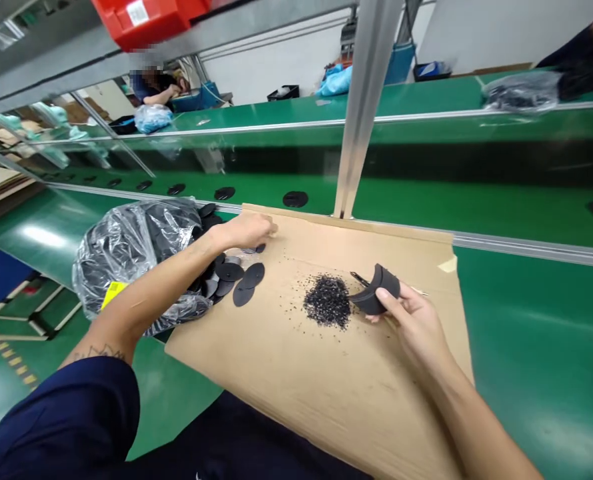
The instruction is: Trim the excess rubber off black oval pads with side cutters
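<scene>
My right hand (411, 313) grips a bent black piece (369, 297) that looks like a thick, curved foam disc, with the thumb pressed on its near face. The dark tip of a slender tool (359, 279) shows behind it; whether my fingers hold that tool too is hidden. Just left of the piece, a heap of tiny black bits (327, 301) lies on a cardboard sheet (296, 373). My left hand (246, 231) is over the sheet's far left corner, fingers curled; what they hold, if anything, is hidden. Flat black discs (249, 283) lie below that wrist.
A clear plastic bag (136, 247) full of black discs stands at left, spilling onto the cardboard. Beyond a metal rail, more discs (295, 199) lie in a row on a green belt (426, 207). A metal post (361, 107) rises at the sheet's far edge. A person (156, 87) sits across.
</scene>
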A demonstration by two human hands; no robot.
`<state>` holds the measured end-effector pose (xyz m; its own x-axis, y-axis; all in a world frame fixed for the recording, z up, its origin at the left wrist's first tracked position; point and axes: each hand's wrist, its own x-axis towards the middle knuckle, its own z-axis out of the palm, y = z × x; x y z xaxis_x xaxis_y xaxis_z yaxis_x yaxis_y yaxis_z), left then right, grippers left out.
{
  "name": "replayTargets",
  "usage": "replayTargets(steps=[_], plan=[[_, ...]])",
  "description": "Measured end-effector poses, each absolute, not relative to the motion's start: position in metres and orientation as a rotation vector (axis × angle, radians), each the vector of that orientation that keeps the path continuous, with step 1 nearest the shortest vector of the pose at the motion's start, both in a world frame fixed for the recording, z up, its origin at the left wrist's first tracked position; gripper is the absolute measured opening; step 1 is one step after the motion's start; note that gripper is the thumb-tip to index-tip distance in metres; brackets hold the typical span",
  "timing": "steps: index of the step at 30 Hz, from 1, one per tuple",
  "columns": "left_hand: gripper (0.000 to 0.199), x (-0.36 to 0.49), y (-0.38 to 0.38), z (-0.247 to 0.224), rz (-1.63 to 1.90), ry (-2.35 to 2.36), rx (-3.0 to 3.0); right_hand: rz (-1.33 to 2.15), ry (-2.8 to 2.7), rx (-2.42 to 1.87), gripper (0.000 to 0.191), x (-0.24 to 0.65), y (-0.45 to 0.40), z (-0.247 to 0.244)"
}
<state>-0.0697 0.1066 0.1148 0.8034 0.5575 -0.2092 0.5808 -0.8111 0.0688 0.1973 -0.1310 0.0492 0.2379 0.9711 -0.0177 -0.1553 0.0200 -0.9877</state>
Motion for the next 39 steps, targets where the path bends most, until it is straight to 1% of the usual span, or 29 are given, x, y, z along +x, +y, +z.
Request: replayTargets(steps=[4, 8, 12, 17, 20, 22, 24, 28, 31, 36, 39], plan=[[0.018, -0.101, 0.122, 0.099, -0.24, 1.091, 2.834, 1.038, -0.921, -1.247, 0.051, 0.195, -0.129, 0.048], [0.018, -0.096, 0.119, 0.077, -0.112, 1.167, 2.785, 1.029, -0.9, -1.27, 0.052, 0.195, -0.128, 0.044], [0.019, -0.083, 0.117, 0.073, 0.116, 1.139, 2.741, 1.048, -0.901, -1.273, 0.053, 0.196, -0.128, 0.041], [0.011, -0.055, 0.092, 0.075, 0.413, 0.986, 2.618, 1.06, -0.885, -1.273, 0.052, 0.194, -0.133, 0.041], [0.007, -0.032, 0.049, 0.07, 0.704, 0.702, 2.316, 1.095, -0.854, -1.28, 0.054, 0.19, -0.136, 0.043], [0.008, -0.018, 0.015, 0.066, 0.834, 0.472, 2.053, 1.148, -0.833, -1.253, 0.055, 0.187, -0.138, 0.044], [0.012, -0.009, -0.013, 0.061, 0.856, 0.355, 1.918, 1.224, -0.829, -1.222, 0.055, 0.185, -0.14, 0.046], [0.02, -0.004, -0.036, 0.046, 0.871, 0.417, 1.846, 1.311, -0.89, -1.212, 0.049, 0.182, -0.144, 0.05], [0.022, -0.007, -0.036, 0.038, 0.885, 0.442, 1.82, 1.299, -0.946, -1.227, 0.05, 0.18, -0.145, 0.051], [0.018, -0.009, -0.038, 0.036, 0.887, 0.391, 1.827, 1.251, -0.944, -1.269, 0.053, 0.178, -0.145, 0.049], [0.022, -0.011, -0.043, 0.036, 0.888, 0.518, 1.803, 1.154, -0.987, -1.326, 0.05, 0.177, -0.146, 0.048]])
